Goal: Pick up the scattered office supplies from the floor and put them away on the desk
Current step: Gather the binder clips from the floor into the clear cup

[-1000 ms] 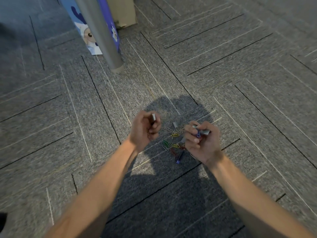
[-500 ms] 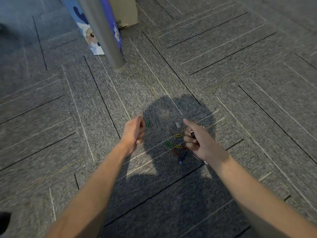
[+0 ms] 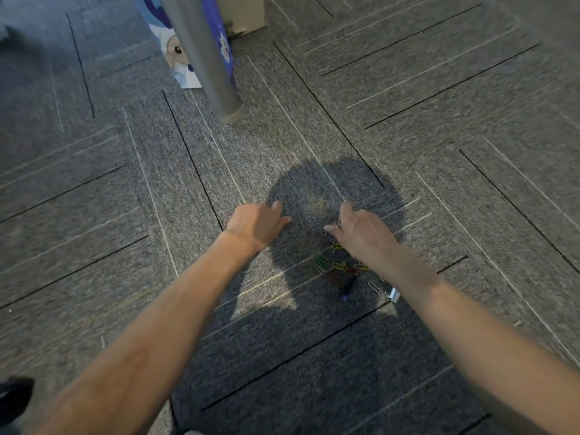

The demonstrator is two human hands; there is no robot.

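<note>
1. Head view: your left hand [image 3: 257, 226] is knuckles-up at the carpet [image 3: 470, 152], left of the paper clips [image 3: 337, 266] — whether it holds anything, I cannot tell.
2. Your right hand [image 3: 361, 230] is over the clips' far edge — grip unclear.
3. A silver binder clip [image 3: 394, 293] lies beside your right forearm.

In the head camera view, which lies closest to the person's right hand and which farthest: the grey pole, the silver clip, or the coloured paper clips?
1. Coloured paper clips, on the carpet just below the right hand.
2. Silver clip, lower right, nearer the camera.
3. Grey pole, far off at upper left.
</note>
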